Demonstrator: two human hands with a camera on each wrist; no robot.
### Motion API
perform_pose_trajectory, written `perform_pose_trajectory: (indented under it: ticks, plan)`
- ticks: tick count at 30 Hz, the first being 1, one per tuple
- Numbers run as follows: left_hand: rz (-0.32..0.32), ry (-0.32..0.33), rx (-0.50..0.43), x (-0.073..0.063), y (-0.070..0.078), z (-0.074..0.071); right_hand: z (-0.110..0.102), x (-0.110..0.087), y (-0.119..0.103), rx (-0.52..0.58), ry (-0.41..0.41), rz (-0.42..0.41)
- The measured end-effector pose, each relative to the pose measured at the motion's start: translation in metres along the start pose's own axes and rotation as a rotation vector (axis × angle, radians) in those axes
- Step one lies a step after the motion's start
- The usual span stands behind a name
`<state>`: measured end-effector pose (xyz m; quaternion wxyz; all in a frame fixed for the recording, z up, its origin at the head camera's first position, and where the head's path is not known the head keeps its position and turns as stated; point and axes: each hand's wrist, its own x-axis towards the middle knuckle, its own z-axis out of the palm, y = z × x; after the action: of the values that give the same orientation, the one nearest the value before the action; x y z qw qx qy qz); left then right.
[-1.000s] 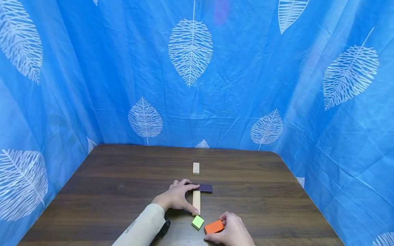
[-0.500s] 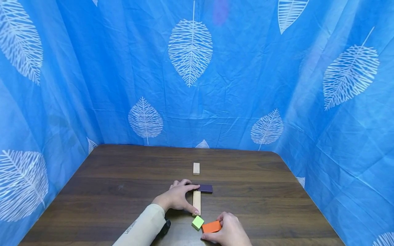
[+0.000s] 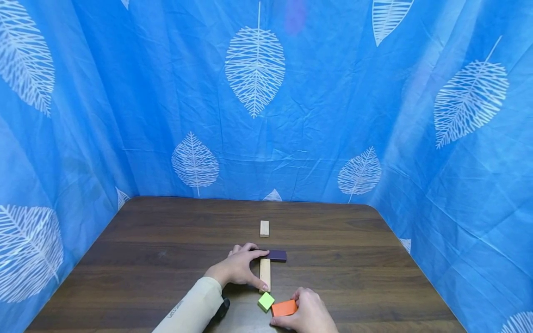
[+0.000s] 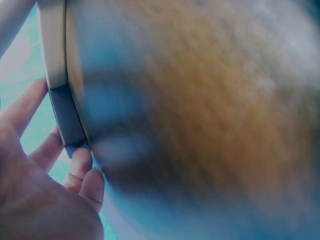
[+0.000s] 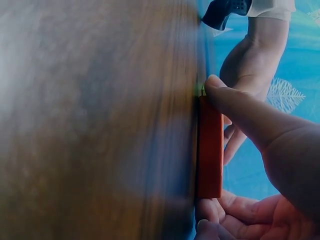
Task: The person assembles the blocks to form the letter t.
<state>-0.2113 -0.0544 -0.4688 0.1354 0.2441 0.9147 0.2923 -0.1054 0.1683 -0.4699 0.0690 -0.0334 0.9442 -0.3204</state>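
In the head view, my left hand (image 3: 237, 269) is spread over a T of two blocks, its thumb by the near end of a plain wooden block (image 3: 265, 273) and its fingers at a dark purple block (image 3: 276, 255) lying crosswise. The left wrist view shows fingertips touching the dark block (image 4: 69, 116). My right hand (image 3: 309, 313) grips an orange block (image 3: 284, 307) between thumb and fingers, low at the table; the right wrist view shows the orange block (image 5: 210, 147) pinched end to end. Just left of it sits a lime green block (image 3: 266, 302), turned cornerwise, near the left thumb.
A small pale wooden block (image 3: 264, 228) lies farther back on the brown wooden table (image 3: 354, 249). Blue leaf-print curtain (image 3: 316, 115) surrounds the table's back and sides. A black object (image 3: 220, 309) is at the left wrist.
My right hand has slid the orange block left, up close to the green block. My left hand and the other blocks have stayed in place.
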Motion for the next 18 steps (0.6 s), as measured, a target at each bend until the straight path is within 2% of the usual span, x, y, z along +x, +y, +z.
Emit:
perform_pose_trajectory:
  ticks: [6, 18]
  plan:
    - [-0.002, 0.003, 0.003, 0.0006, -0.0006, 0.0003, -0.0001, -0.0012, -0.0015, -0.005, 0.033, -0.049]
    - [0.006, 0.005, -0.003, -0.0002, -0.001, 0.0007, -0.0021, -0.0008, -0.0005, -0.041, 0.015, -0.073]
